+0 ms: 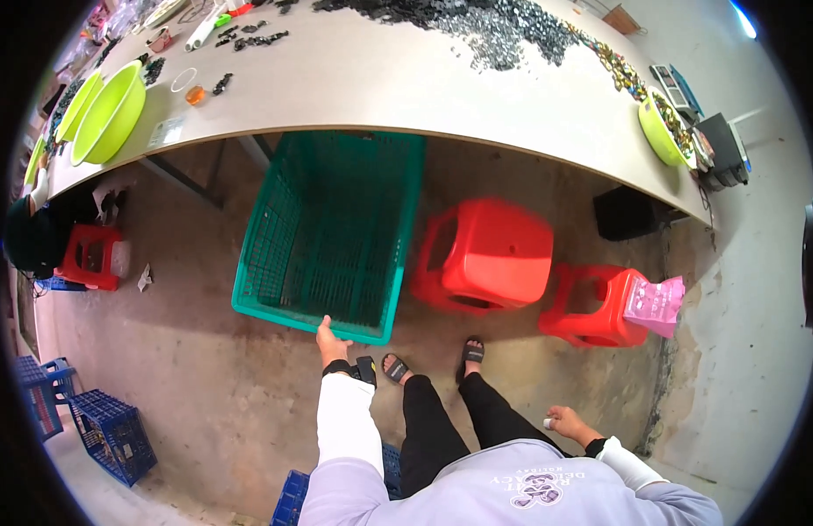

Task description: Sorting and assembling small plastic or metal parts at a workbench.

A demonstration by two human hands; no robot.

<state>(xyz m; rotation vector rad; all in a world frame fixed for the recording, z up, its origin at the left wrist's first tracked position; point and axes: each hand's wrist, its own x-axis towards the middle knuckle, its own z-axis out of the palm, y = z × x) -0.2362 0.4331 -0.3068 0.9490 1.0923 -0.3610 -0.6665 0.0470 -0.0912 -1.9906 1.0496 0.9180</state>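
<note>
A large green plastic crate (pixel 393 263) stands on the floor, partly beneath the table, its slotted inside facing up. My left hand (pixel 333 342) is closed on its near rim, thumb on the inner side. Down by my right leg hangs my right hand (pixel 571 422), fingers curled. Something small and white (pixel 548 423) shows at its fingertips; whether it is held or wrapped round a finger, I cannot tell. Just right of the crate is a red plastic stool (pixel 503 254), slightly blurred.
The long table (pixel 354 96) bears heaps of small dark and silvery pieces (pixel 503 39) and lime-green basins (pixel 113 114). Another red stool (pixel 591 302) holds a pink bag (pixel 655 305). Blue crates (pixel 115 434) sit at lower left. A person (pixel 34 237) is at the far left.
</note>
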